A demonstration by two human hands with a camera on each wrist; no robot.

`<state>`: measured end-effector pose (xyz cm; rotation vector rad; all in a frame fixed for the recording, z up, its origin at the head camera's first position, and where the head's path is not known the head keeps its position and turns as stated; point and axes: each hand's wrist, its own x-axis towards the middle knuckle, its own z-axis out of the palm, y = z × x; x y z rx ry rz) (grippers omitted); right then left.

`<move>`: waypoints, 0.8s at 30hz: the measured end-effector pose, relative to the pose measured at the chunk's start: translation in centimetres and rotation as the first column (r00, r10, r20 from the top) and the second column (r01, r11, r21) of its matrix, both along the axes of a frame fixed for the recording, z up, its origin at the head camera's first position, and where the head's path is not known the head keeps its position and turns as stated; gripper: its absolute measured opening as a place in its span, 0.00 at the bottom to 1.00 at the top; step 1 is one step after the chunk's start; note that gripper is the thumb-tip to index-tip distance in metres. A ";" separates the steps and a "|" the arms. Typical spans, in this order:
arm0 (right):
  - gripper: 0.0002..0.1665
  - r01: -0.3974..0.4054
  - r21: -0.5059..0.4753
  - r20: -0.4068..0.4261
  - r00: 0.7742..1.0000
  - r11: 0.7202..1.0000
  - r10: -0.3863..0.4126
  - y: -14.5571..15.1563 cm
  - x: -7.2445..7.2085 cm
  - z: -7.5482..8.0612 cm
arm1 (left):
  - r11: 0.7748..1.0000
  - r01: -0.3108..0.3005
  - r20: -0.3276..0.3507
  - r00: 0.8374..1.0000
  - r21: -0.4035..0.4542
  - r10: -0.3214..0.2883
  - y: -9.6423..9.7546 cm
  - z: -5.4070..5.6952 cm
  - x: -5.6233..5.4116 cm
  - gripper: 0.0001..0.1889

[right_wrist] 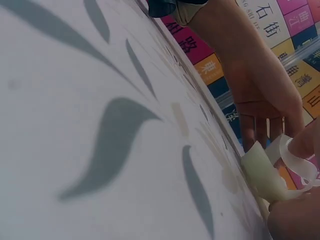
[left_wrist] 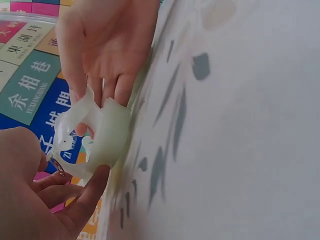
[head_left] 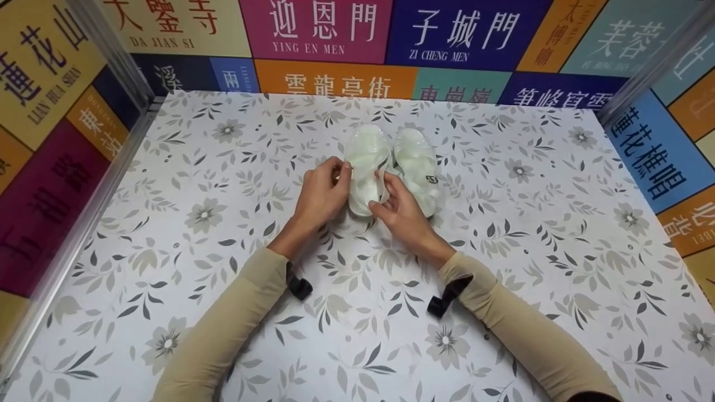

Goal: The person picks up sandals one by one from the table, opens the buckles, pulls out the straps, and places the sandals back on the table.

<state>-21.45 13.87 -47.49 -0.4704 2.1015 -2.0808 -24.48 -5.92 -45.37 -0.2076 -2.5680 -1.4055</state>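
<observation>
Two pale green, translucent jelly sandals lie side by side on the table. My left hand [head_left: 323, 190] pinches the left sandal [head_left: 367, 146] at its left edge between thumb and fingers. On the other side, my right hand [head_left: 403, 211] holds the same sandal near its heel, with the thumb by the sole's back and fingers at the strap. A small metal buckle pin [left_wrist: 57, 166] shows by the fingers in the left wrist view. The heel cup [right_wrist: 261, 172] appears between both hands in the right wrist view. Beside it, the right sandal [head_left: 414, 156] is untouched.
White tablecloth [head_left: 223, 268] with grey flowers and leaves covers the table. Panels [head_left: 324, 28] with coloured place names stand along the back and both sides. Black camera straps [head_left: 299, 283] sit on both wrists.
</observation>
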 end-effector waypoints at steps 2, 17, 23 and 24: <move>0.42 -0.009 0.009 0.018 1.000 1.000 0.008 0.1 -0.1 0.0 | 1.000 0.008 -0.002 1.000 -0.002 -0.008 0.1 -0.3 -0.1 0.14; 0.41 -0.012 0.023 -0.017 1.000 1.000 0.012 0.2 0.5 0.1 | 0.999 0.030 -0.012 0.999 -0.025 -0.030 0.5 -0.6 -0.1 0.13; 0.41 -0.016 0.041 -0.005 1.000 0.999 0.016 0.3 0.3 0.2 | 0.999 0.031 0.007 1.000 -0.023 -0.030 0.6 -0.4 -0.5 0.13; 0.42 -0.021 0.053 0.002 1.000 0.998 0.021 0.3 0.3 0.3 | 0.999 0.029 0.009 1.000 -0.024 -0.028 0.5 -0.3 -0.6 0.14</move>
